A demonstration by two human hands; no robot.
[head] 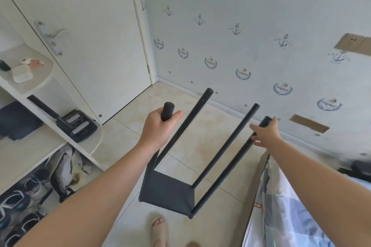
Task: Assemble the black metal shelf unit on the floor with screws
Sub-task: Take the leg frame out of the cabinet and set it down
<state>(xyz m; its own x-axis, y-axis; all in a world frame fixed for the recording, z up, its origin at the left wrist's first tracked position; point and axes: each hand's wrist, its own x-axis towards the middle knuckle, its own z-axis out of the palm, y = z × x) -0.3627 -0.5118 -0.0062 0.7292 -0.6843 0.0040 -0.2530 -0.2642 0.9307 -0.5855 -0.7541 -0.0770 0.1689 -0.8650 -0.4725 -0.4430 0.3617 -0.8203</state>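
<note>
- My left hand (pixel 158 128) is clamped round 1 post (pixel 168 110) of the shelf unit (pixel 168 192), which sits tilted below both hands.
- My right hand (pixel 266 133) lies spread against another post (pixel 230 166), not closed round it.
- I judge this as positioning the frame. Next, stand it level on the floor (pixel 180 102).

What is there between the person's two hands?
In the head view, two free black poles of the shelf unit rise between the left hand and the right hand; pale floor tiles show behind them.

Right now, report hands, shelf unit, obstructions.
Left hand grips one post top; right hand on another, grip unclear. Shelf unit tilted, four posts up. Sandalled foot near its lower corner.
</note>
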